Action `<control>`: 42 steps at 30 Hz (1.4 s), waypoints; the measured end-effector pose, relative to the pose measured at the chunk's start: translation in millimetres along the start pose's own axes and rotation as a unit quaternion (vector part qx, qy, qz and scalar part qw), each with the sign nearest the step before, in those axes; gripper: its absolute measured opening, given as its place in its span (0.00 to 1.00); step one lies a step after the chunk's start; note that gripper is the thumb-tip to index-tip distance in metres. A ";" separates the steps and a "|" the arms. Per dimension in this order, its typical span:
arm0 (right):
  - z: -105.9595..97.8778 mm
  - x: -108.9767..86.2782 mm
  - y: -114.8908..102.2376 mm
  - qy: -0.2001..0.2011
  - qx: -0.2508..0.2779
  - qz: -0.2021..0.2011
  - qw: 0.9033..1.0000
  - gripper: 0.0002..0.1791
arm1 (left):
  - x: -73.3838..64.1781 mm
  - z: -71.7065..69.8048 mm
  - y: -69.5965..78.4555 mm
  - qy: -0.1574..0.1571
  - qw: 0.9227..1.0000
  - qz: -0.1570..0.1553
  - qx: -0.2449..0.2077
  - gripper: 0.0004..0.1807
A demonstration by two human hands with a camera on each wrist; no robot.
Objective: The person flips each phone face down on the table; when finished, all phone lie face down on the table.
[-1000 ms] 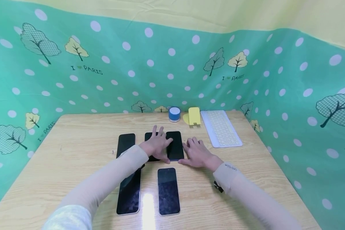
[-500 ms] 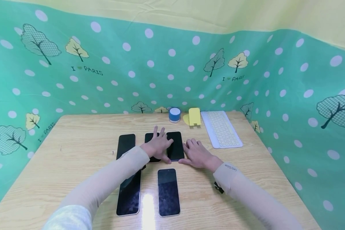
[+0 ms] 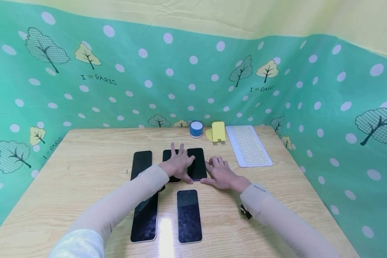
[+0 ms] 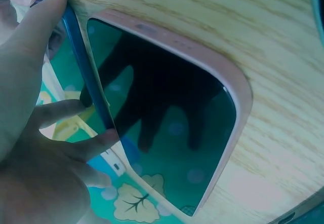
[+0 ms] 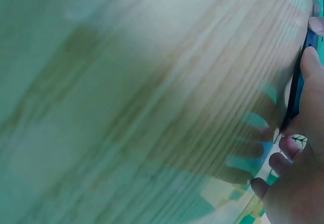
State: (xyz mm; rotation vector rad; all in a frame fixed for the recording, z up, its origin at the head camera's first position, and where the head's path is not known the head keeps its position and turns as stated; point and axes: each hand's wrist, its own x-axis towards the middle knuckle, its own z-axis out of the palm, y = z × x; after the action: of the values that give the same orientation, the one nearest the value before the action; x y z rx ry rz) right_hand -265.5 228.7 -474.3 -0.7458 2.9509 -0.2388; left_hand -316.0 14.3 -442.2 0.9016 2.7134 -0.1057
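Note:
A dark smartphone with a blue edge (image 3: 200, 166) lies flat at the table's middle between both hands. My left hand (image 3: 179, 165) is spread over its left side, thumb near the lower edge and other fingers reaching along its side. Just left of it is a smartphone in a pink case (image 4: 167, 97), partly under the left hand in the head view. My right hand (image 3: 220, 175) touches the right edge of the blue-edged phone, thumb at the lower corner, the outer fingers loosely bent. In the right wrist view that blue edge (image 5: 297, 95) shows beside the fingers.
More dark smartphones lie nearby: one upper left (image 3: 142, 160), one lower left (image 3: 145, 222) and one in front (image 3: 189, 216). Behind stand a blue-and-white round container (image 3: 196, 129) and a yellow phone stand (image 3: 218, 132). A white keyboard (image 3: 248, 145) lies back right.
Almost nothing differs. Both hands stay at the blue-edged phone, with only slight finger shifts, and the whole head view drifts down very slightly.

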 end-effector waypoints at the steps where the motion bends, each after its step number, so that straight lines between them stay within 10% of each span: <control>1: 0.0 -0.2 0.1 0.001 0.007 0.000 1.000 0.45 | -0.3 -0.3 0.5 -0.001 1.000 -0.001 -0.003 0.59; 18: -6.1 -3.7 -0.4 0.027 0.086 0.012 0.996 0.47 | 0.5 0.7 6.3 0.008 1.000 0.003 -0.006 0.58; 27: -13.8 -1.1 -2.3 0.026 0.173 -0.044 0.984 0.48 | -1.5 -5.9 14.5 0.020 0.999 0.027 -0.021 0.57; 42: -19.2 1.1 -9.1 0.027 0.183 -0.061 0.981 0.48 | -4.4 -9.1 16.8 0.022 0.985 0.047 -0.167 0.60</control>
State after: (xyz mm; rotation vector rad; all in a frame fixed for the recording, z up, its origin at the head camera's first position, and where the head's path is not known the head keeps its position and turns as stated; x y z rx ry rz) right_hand -264.6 222.7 -453.9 -0.8734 2.7867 -0.7964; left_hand -304.8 26.6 -431.9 0.9331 2.6117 0.3810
